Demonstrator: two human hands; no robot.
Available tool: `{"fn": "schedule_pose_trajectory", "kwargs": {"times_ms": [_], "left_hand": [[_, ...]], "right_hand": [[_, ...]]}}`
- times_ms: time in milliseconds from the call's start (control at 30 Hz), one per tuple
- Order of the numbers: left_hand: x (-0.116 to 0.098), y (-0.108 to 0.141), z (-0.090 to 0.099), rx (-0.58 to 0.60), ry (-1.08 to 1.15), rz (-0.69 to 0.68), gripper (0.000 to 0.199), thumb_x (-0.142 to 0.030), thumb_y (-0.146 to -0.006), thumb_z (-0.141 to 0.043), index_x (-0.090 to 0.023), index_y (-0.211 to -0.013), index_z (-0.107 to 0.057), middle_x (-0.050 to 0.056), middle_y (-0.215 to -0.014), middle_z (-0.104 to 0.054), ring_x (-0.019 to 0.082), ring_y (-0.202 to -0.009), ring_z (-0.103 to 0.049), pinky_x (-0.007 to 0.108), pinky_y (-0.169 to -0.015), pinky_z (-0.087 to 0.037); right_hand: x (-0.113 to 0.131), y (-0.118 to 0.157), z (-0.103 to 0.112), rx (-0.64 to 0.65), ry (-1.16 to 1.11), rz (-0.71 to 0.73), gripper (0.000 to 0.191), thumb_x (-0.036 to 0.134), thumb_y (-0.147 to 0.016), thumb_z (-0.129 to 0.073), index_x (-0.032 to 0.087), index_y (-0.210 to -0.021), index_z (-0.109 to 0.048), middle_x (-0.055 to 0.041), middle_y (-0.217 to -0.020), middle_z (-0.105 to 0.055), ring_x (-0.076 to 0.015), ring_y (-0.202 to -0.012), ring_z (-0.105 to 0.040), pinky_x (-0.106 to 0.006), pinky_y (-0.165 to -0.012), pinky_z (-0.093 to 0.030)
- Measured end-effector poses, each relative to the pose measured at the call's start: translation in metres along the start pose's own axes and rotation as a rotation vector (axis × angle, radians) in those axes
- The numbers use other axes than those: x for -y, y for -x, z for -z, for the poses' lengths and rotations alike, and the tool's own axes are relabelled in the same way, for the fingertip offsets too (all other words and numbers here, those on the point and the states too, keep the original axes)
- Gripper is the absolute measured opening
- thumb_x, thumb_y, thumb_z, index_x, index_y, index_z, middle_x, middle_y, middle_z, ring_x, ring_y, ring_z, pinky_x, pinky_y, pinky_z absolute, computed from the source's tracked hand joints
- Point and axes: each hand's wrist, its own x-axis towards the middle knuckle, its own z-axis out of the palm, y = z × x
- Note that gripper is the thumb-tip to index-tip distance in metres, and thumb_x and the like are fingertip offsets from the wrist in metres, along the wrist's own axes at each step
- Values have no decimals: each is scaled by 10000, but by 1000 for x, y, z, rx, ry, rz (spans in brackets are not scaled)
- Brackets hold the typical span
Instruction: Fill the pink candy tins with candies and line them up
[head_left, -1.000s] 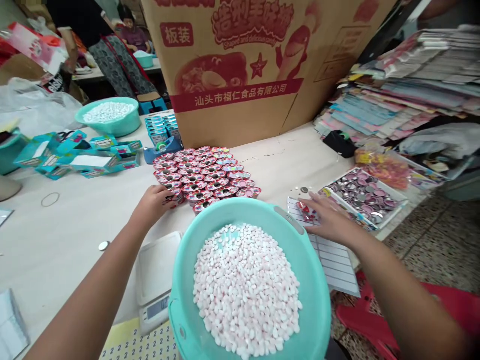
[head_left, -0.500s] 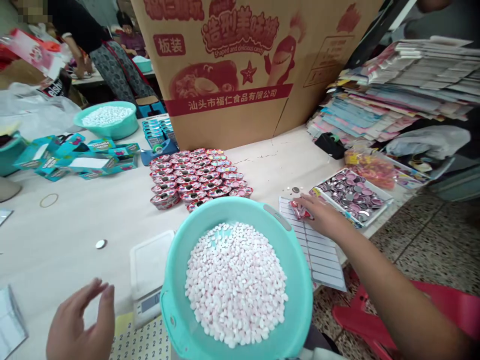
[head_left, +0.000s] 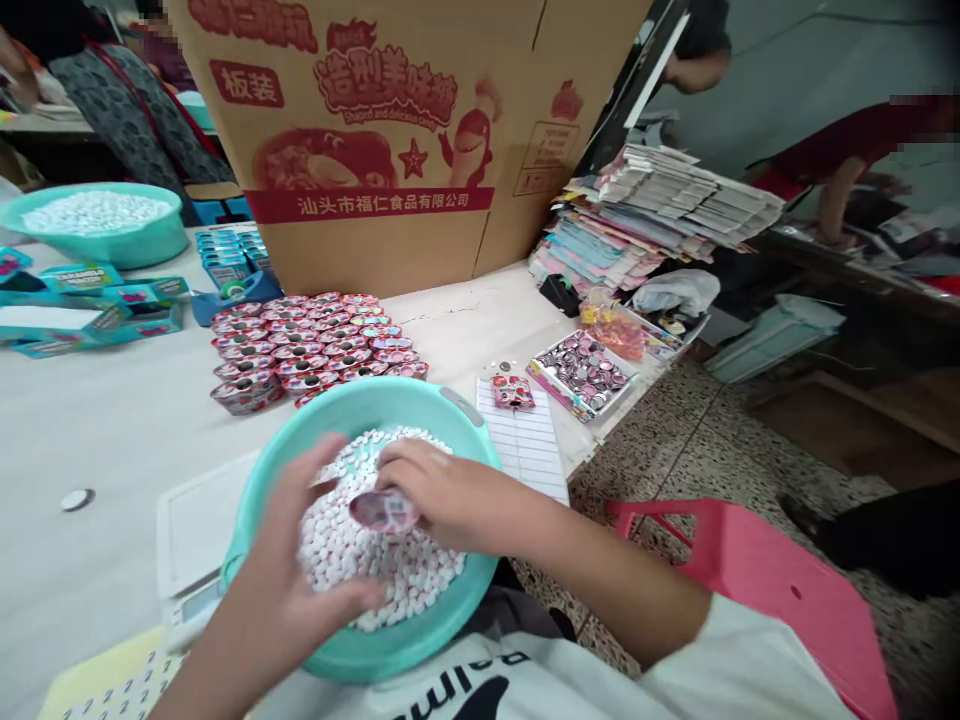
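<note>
Hanging over the near left side of a turquoise basin (head_left: 352,400), the left hand (head_left: 281,570) is blurred, its fingers spread and its thumb well apart, with nothing visible in their hold. Just right of it, the right hand (head_left: 435,490) has its fingers closed around a small reddish box (head_left: 385,511), held over the small white pieces (head_left: 330,550) that fill much of the basin; whether an opening faces upward there cannot be made out. For good handling, I would grip the box lightly by its sides so that the thin-looking walls do not buckle, keep the fingers off any opening, and hold it inside the rim so that spilled pieces drop back among the rest. The left fingers are better kept loosely cupped, and slow enough not to knock the box. Left of the basin lies a white scale (head_left: 195,520), partly hidden by it; leaning on the basin could disturb its reading. Farther off on the bench (head_left: 127,420), rows of similar red boxes (head_left: 251,395) stand close together at left, several with dark holes on top. At right, another red box (head_left: 513,392) rests on a lined sheet (head_left: 525,440), with a tray of round caps (head_left: 581,370) beside it. A large printed carton (head_left: 360,250) stands at the far side.
</note>
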Motion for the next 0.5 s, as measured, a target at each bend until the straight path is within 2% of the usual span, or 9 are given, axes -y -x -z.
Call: {"fn": "schedule_pose_trajectory", "kwargs": {"times_ms": [33,67,133,200,267,333,400,500], "left_hand": [[-4,-10,-5,116,35,-14,945,-435,-541,-859,-441,-1412,-491,52,-1393,-569,377,-1321,-494,506,-1079,-478],[-6,-19,-9,137,78,1,963,-446,-543,-865,-391,-1426,-485,69,-1383,-582,372,-1281,-534,502,-1069,-481],[-6,-30,-10,147,125,73,798,-492,-627,-818,-305,-1359,-559,92,-1305,-640,348,-1177,-610,473,-998,-519],[-2,-35,-7,46,157,179,568,-526,-719,-745,-246,-1203,-647,89,-1159,-701,303,-1030,-667,416,-888,-554],[0,-36,-3,-104,274,285,483,-560,-744,-712,-204,-1067,-663,73,-990,-721,252,-868,-680,359,-765,-564],[2,-37,-1,-256,466,361,513,-576,-702,-743,-184,-1014,-633,48,-869,-703,206,-760,-661,305,-672,-553],[3,-39,-1,-390,583,405,551,-535,-622,-815,-177,-984,-604,15,-788,-668,164,-682,-630,254,-607,-528],[5,-40,-3,-530,556,407,637,-414,-525,-888,-181,-1034,-584,1,-857,-646,129,-681,-610,219,-599,-508]], "right_hand": [[6,-10,-8,32,6,37,374,65,-807,-582,182,-1157,-518,-131,-1277,-542,-229,-1192,-532,-358,-949,-497],[8,-18,-14,40,1,49,351,98,-805,-610,177,-1134,-515,-135,-1259,-532,-233,-1159,-538,-360,-919,-503],[-1,-29,-21,18,-41,30,403,197,-792,-686,183,-1153,-507,-122,-1233,-527,-235,-1118,-547,-362,-897,-508],[-21,-36,-23,7,-69,1,603,319,-768,-751,206,-1288,-468,-124,-1315,-499,-256,-1210,-515,-391,-976,-480],[-46,-39,-25,98,-56,-94,798,464,-780,-738,235,-1448,-365,-153,-1470,-408,-307,-1364,-411,-460,-1090,-399],[-65,-42,-32,276,-18,-265,814,601,-847,-607,244,-1519,-315,-169,-1567,-317,-356,-1452,-302,-533,-1152,-305],[-73,-42,-45,439,1,-391,782,701,-882,-455,256,-1518,-363,-157,-1598,-293,-382,-1475,-260,-575,-1167,-253],[-64,-41,-64,526,-64,-336,743,748,-875,-402,310,-1473,-454,-101,-1596,-334,-370,-1479,-263,-583,-1179,-214]]}}
